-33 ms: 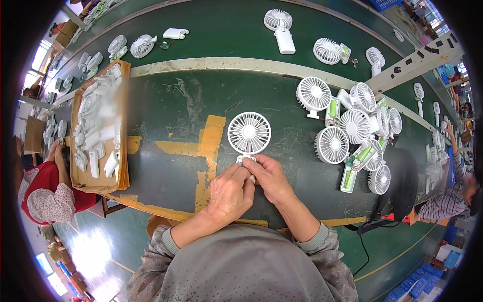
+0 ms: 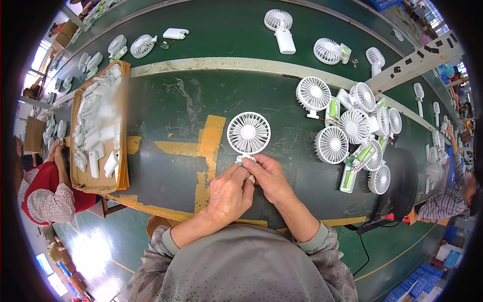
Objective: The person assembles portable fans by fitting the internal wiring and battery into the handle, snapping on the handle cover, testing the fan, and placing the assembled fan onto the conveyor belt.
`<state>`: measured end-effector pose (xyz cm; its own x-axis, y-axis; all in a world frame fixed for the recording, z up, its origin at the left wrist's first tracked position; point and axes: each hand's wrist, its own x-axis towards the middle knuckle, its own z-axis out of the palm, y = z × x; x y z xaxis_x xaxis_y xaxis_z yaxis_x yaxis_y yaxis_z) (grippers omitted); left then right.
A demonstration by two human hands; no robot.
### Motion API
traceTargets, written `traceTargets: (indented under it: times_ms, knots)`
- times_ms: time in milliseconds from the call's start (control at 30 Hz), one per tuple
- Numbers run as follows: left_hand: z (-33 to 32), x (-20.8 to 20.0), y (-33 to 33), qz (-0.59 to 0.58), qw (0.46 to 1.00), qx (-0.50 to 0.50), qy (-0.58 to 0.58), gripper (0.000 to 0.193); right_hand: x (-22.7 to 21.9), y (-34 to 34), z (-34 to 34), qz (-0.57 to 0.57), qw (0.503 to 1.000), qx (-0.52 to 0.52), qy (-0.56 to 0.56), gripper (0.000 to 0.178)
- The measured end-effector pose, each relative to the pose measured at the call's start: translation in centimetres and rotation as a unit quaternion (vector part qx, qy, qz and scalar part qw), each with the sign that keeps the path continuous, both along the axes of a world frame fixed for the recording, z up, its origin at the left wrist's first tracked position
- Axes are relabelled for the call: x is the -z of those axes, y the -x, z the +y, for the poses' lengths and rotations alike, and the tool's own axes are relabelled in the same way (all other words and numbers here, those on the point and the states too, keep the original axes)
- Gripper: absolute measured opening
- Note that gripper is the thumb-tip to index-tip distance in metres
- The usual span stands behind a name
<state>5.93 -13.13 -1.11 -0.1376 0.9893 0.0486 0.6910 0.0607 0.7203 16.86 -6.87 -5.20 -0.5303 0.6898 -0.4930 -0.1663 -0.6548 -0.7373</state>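
A white handheld fan (image 2: 248, 133) lies in front of me on the dark green worktable, its round slatted head pointing away from my body. Both hands meet at its neck. My left hand (image 2: 230, 194) is closed, with fingertips pinched at the lower end of the fan. From the other side, my right hand (image 2: 270, 178) pinches the same neck, thumb and forefinger pressed onto it. A small pale piece shows between the hands, and most of the part below the neck is hidden by my fingers.
At left stands a cardboard box (image 2: 126, 151) of white plastic casings. To the right is a heap of fans (image 2: 354, 126), some with green batteries showing. Beyond a pale rail (image 2: 211, 64), more fans lie on a green surface. Other people sit at both sides.
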Motion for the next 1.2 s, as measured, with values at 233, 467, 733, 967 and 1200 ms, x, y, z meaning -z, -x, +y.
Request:
traceTargets:
  times_ms: [233, 467, 733, 967, 1200]
  knots:
    - [-0.5, 1.0, 0.6, -0.045, 0.998, -0.033, -0.039, 0.005, 0.1, -0.3, 0.2, 0.015, 1.000, -0.018, -0.009, 0.022]
    - [-1.0, -0.3, 1.8, -0.046, 0.999, -0.026, 0.004, 0.004, -0.1, -0.3, 0.6, -0.001, 0.999, -0.033, 0.000, 0.025]
    - [-1.0, 0.1, 4.2, 0.101, 0.994, -0.042, 0.012, 0.011, -0.2, -0.2, 0.6, 0.004, 0.999, -0.016, 0.038, 0.023]
    - [-0.7, 0.0, 2.6, 0.129, 0.962, 0.194, -0.141, 0.034, 0.5, -0.7, 1.1, -0.005, 0.999, -0.031, -0.005, 0.025]
    - [-1.4, -0.7, 4.5, 0.189, 0.946, 0.243, -0.099, 0.041, 0.0, 0.2, 1.1, 0.018, 0.997, -0.068, 0.021, 0.026]
